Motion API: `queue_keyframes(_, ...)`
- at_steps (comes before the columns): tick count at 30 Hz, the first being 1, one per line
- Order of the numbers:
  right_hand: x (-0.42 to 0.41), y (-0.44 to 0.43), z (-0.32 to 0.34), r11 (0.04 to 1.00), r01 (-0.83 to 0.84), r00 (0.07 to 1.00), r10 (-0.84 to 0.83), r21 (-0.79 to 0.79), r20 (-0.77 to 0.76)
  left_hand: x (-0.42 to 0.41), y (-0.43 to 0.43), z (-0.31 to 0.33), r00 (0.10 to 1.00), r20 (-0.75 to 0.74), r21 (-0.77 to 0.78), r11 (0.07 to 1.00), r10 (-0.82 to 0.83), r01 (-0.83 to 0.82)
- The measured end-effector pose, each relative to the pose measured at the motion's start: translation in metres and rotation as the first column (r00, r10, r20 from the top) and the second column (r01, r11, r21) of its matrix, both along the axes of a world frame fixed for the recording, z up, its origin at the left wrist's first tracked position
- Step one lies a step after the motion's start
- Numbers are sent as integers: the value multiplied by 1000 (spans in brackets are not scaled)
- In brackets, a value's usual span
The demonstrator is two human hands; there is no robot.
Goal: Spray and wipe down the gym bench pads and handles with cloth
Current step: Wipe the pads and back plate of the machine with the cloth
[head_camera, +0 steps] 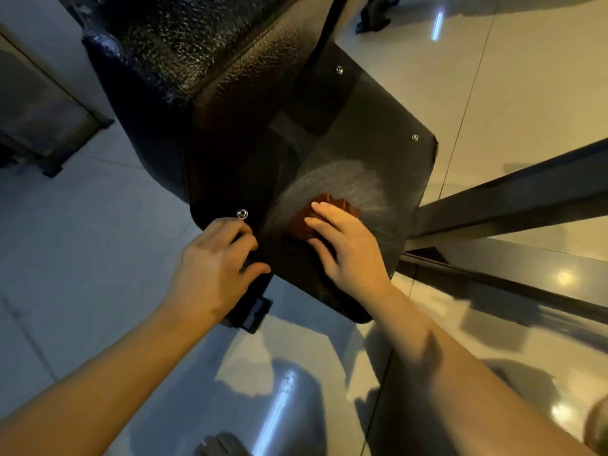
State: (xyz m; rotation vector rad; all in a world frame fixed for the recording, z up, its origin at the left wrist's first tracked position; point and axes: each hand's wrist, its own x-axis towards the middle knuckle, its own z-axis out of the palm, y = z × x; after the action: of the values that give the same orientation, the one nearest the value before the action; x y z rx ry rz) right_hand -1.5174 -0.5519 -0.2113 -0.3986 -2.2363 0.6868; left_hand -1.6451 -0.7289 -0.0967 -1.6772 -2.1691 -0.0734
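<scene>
Right hand (345, 245), grip flat and open, presses cloth (296, 227) on surface (378, 143); textured pad (171, 54) lies upper left, nearer left hand (214, 261) clutching the surface edge.

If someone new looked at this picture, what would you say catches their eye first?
The reddish-brown cloth under the right hand, pressed on the dark flat plate at centre, with a pale smear around it. Beside it, the left hand grips the plate's near edge; the black textured pad looms above.
</scene>
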Motion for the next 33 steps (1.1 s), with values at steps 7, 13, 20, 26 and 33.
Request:
queue_keyframes(7,5,26,-10,635,542,835,-483,-551,265,1,0,1,999,33,0,1000,17,-17)
queue_keyframes(13,6,-64,2,972,67,995,-83,-225,-63,0,1,2,1000,2,-18,1000,19,-19)
queue_keyframes(20,25,20,-34,800,417,904,-412,-432,109,1,-4,-1,1000,13,-12,1000,6,-6)
queue_keyframes(26,23,-60,-14,951,165,986,-167,-263,15,2,-3,2,1000,-2,-31,999,28,-28)
queue_keyframes(33,74,-58,-62,996,-82,994,80,22,71,6,0,5,1000,-12,-58,998,28,-28)
